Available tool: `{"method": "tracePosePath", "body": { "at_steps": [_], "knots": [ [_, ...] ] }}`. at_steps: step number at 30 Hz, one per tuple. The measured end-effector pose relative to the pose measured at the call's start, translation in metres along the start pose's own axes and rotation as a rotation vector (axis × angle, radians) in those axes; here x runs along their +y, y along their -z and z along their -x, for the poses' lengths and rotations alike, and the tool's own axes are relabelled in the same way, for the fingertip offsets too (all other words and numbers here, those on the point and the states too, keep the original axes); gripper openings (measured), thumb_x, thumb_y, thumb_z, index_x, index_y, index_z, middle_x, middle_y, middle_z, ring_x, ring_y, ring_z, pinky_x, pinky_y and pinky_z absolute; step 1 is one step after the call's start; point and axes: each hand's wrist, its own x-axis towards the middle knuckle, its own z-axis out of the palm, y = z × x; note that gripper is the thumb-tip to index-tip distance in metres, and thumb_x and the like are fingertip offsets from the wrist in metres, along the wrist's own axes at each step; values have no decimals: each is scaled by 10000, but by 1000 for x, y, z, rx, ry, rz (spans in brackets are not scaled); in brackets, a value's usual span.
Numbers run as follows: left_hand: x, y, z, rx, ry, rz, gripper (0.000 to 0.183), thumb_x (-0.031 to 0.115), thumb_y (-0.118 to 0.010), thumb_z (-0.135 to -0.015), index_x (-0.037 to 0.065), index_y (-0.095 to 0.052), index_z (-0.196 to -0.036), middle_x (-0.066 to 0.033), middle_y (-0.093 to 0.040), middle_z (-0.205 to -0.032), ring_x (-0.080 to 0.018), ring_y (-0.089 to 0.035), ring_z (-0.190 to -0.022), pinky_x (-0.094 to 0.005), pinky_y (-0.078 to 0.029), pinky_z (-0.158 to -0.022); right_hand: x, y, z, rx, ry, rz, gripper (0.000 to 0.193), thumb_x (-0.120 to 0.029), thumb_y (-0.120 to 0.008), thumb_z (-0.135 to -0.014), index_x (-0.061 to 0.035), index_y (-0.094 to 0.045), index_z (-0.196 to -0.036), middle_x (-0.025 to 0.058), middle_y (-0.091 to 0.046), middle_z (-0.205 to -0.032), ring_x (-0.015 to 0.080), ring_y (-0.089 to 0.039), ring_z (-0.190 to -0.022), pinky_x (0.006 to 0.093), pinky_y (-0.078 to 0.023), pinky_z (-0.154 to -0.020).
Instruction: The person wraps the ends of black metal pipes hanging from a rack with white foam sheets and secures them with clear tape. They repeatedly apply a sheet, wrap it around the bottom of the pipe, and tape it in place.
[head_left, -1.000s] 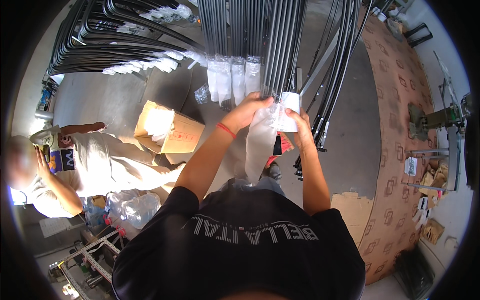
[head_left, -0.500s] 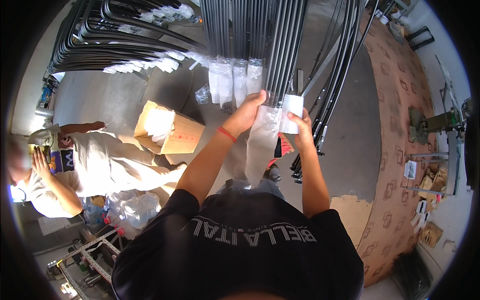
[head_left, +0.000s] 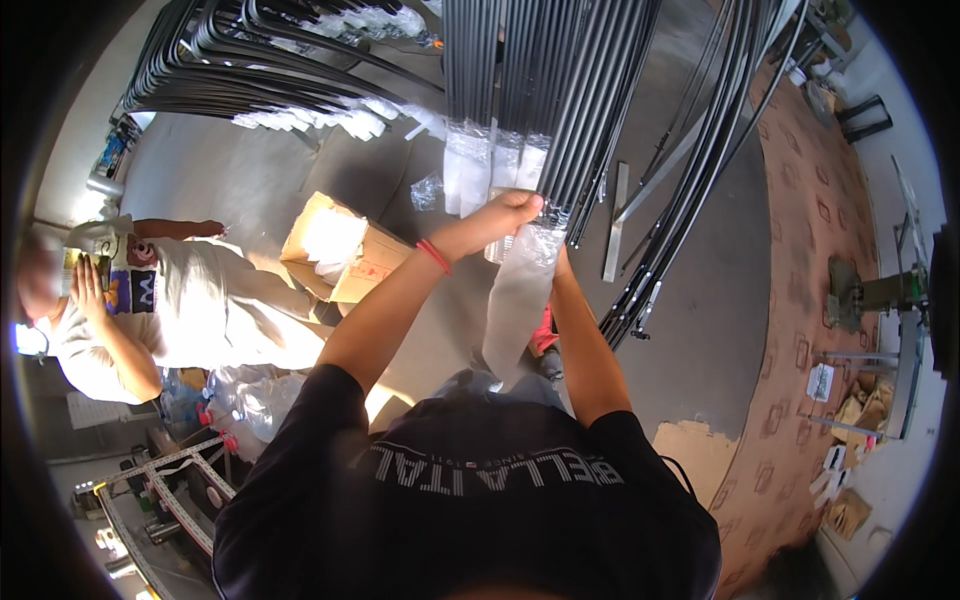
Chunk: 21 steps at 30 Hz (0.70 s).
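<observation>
A bundle of thin black rods point(head_left: 585, 125) runs down toward me, its near end wrapped in clear film point(head_left: 549, 214). My left hand point(head_left: 500, 218) grips this end from the left, thumb on the film. Below it hangs a long white translucent sheet point(head_left: 518, 300), like packing foam. My right hand point(head_left: 561, 263) is behind the sheet and the rod ends; its fingers are hidden. A pale, partly see-through edge point(head_left: 495, 248) shows under my left hand; I cannot tell what it belongs to. Just left are more rod bundles with white-wrapped ends point(head_left: 467, 170).
Bent black tubes point(head_left: 200, 85) with wrapped ends fill the far left. An open cardboard box point(head_left: 375, 265) stands left of my arm, beside a person point(head_left: 220, 310) in light clothes. Loose black rods point(head_left: 690, 190) and a metal bar point(head_left: 615, 225) are at right. Plastic bottles point(head_left: 265, 400) lie lower left.
My right hand has moved left behind the rods, and the white roll it held is out of plain sight. My left hand still grips the wrapped end. The view has shifted slightly.
</observation>
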Motion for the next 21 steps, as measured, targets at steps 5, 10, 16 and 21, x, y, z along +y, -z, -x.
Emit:
{"method": "tracePosePath", "body": {
  "at_steps": [5, 10, 16, 21],
  "knots": [
    [9, 3, 9, 293, -430, -740, 349, 301, -471, -861, -33, -536, -783, -98, -485, -845, -227, -507, -727, -299, -427, -674, -4, -15, 4, -103, 97, 7, 357, -349, -468, -853, -34, -540, -1005, 53, -574, -874, 145, -575, -749, 265, -478, -630],
    [-4, 14, 49, 564, -260, -627, 454, 286, -586, -788, 8, -464, -1125, -96, -507, -1084, -232, -499, -995, -342, -363, -874, -6, -11, -1, -129, 87, 17, 349, -322, -494, -845, -30, -525, -1032, 57, -574, -904, 148, -572, -782, 272, -472, -662],
    [-46, 4, 41, 110, -33, 436, 740, 208, -719, -651, 5, -338, -1252, -88, -474, -1172, -171, -429, -1109, -318, -307, -952, -5, -5, 2, -97, 90, 3, 352, -291, -524, -836, -25, -508, -1065, 63, -575, -939, 151, -567, -821, 280, -466, -701],
    [-58, -13, 39, 289, -172, 377, 733, 170, -732, -630, 16, -349, -1236, -72, -483, -1133, -145, -444, -1068, -297, -365, -895, -8, 6, 36, -30, 90, -106, 365, -264, -550, -828, -20, -493, -1092, 67, -575, -968, 153, -564, -854, 287, -460, -734]
  ]
}}
